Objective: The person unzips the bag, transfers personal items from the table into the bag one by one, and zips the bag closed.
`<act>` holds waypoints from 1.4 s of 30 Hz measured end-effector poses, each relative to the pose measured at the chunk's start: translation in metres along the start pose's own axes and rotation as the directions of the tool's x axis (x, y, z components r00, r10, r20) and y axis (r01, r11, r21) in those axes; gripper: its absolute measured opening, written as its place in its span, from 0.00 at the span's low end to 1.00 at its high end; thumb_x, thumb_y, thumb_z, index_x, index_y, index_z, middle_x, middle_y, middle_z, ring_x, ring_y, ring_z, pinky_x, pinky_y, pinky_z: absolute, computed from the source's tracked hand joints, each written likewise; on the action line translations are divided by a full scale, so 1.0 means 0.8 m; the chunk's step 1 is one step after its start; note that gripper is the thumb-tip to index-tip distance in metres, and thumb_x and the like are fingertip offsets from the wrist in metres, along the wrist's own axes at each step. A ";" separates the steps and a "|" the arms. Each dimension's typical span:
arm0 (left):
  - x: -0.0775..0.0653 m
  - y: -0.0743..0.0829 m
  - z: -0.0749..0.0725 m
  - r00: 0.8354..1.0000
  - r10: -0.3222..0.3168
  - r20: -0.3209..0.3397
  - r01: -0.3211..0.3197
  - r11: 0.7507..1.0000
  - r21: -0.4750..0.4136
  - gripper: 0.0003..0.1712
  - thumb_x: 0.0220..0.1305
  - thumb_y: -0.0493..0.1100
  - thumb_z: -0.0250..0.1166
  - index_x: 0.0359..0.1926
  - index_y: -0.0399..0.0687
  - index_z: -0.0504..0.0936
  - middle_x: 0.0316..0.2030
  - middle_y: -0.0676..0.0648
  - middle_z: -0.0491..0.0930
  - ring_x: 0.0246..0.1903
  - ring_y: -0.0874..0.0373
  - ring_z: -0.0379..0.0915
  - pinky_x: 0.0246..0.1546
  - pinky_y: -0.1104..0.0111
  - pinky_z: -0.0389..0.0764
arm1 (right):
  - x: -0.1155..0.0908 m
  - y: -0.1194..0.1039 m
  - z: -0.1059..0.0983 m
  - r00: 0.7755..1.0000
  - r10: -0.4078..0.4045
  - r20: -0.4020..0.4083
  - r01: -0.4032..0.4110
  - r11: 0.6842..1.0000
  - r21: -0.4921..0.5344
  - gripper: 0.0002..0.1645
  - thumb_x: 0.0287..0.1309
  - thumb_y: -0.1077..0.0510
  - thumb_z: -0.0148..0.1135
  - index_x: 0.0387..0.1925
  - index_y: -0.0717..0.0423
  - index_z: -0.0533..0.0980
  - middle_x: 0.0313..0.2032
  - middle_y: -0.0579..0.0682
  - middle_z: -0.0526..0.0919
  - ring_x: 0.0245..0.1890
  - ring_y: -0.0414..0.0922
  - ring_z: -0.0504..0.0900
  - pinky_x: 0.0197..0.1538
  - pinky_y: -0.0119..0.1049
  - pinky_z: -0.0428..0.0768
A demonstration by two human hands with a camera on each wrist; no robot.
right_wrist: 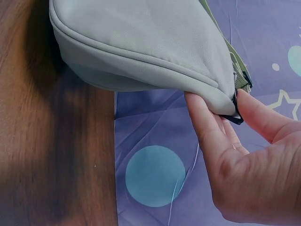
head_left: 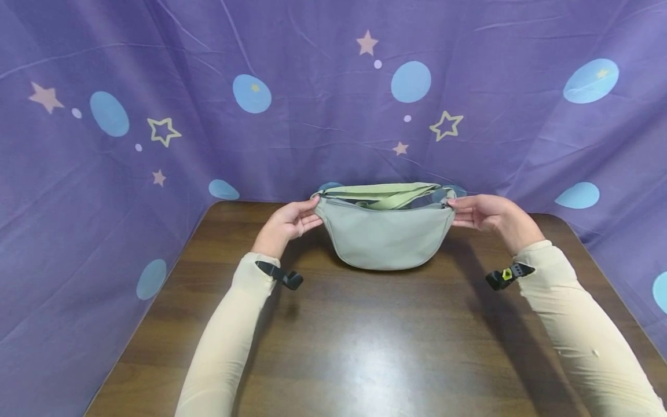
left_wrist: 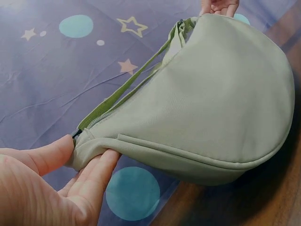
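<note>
A pale grey-green waist bag [head_left: 388, 237] is held upright near the back of the table, its rounded bottom toward the tabletop. My left hand [head_left: 292, 222] pinches its left upper corner, thumb on top and fingers beneath, as the left wrist view also shows. At the opposite corner my right hand [head_left: 487, 214] pinches the bag's end beside a dark buckle [right_wrist: 248, 79]. A light green strap [head_left: 401, 200] loops along the top behind the zipper edge. The back of the bag is hidden.
The brown wooden table [head_left: 333, 336] extends toward me from the bag. Close behind its far edge hangs a purple curtain [head_left: 323, 139] printed with stars and blue ovals, which also runs along both sides. Dark straps [head_left: 281, 275] circle the sleeved wrists.
</note>
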State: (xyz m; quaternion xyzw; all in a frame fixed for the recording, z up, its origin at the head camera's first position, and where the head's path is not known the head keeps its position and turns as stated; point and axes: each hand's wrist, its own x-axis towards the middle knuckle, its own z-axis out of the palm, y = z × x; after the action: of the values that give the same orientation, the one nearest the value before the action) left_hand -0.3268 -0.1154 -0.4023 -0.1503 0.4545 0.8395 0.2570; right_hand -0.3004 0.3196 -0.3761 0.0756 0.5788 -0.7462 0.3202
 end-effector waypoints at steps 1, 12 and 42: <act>0.001 0.002 0.001 1.000 0.002 -0.004 -0.002 1.000 -0.007 0.06 0.68 0.35 0.66 0.32 0.40 0.84 0.26 0.43 0.86 0.28 0.52 0.86 0.76 0.57 0.61 | 0.000 -0.001 0.001 1.000 -0.002 0.005 0.002 1.000 0.005 0.22 0.78 0.63 0.46 0.31 0.53 0.84 0.32 0.49 0.90 0.36 0.42 0.90 0.48 0.35 0.88; 0.000 0.021 0.015 0.999 0.026 -0.021 -0.027 0.999 -0.034 0.14 0.73 0.35 0.60 0.26 0.41 0.82 0.24 0.44 0.86 0.25 0.54 0.86 0.75 0.59 0.61 | 0.003 -0.017 0.005 0.997 -0.045 0.063 0.041 0.997 0.061 0.21 0.77 0.64 0.47 0.33 0.56 0.84 0.33 0.50 0.91 0.37 0.44 0.90 0.48 0.37 0.89; 0.032 0.011 0.003 0.996 0.083 -0.035 -0.086 0.991 -0.103 0.18 0.72 0.45 0.58 0.25 0.47 0.85 0.25 0.48 0.86 0.30 0.56 0.82 0.77 0.62 0.60 | 0.032 -0.005 0.005 0.991 -0.130 0.032 0.123 0.977 0.175 0.18 0.76 0.64 0.48 0.32 0.56 0.82 0.32 0.48 0.90 0.36 0.41 0.89 0.46 0.35 0.88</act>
State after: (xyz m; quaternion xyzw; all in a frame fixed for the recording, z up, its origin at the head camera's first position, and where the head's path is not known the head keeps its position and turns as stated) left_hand -0.3532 -0.1100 -0.4077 -0.1571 0.4199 0.8698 0.2061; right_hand -0.3218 0.3067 -0.3838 0.0500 0.5087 -0.8137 0.2766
